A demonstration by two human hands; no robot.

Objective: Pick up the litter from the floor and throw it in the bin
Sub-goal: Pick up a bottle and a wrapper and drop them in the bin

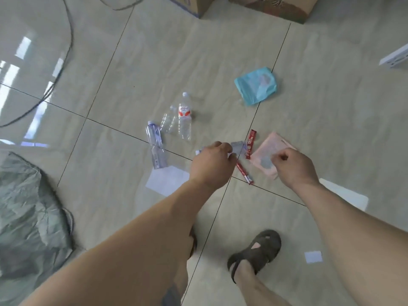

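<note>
You've got a beige marbled floor (154, 51) with thin dark grout lines. One clear bottle (184, 115) has a red-and-white label and white cap; another bottle (154, 140) is clear with a purple tint. Teal-blue packet (256, 87), pale pink packet (268, 155), two red sachets with white print (251, 143) (245, 174). Grey-green crinkled bag (26, 217) at your left. Dark brown sandal (258, 248) on your foot. Brown cardboard boxes (273, 5) up top, one with dark red print.

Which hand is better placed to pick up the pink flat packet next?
Right. The right hand hangs directly over the pink flat plastic packet, fingers curled. The left hand is farther left, over a small clear wrapper, and seems to hold something already.
</note>
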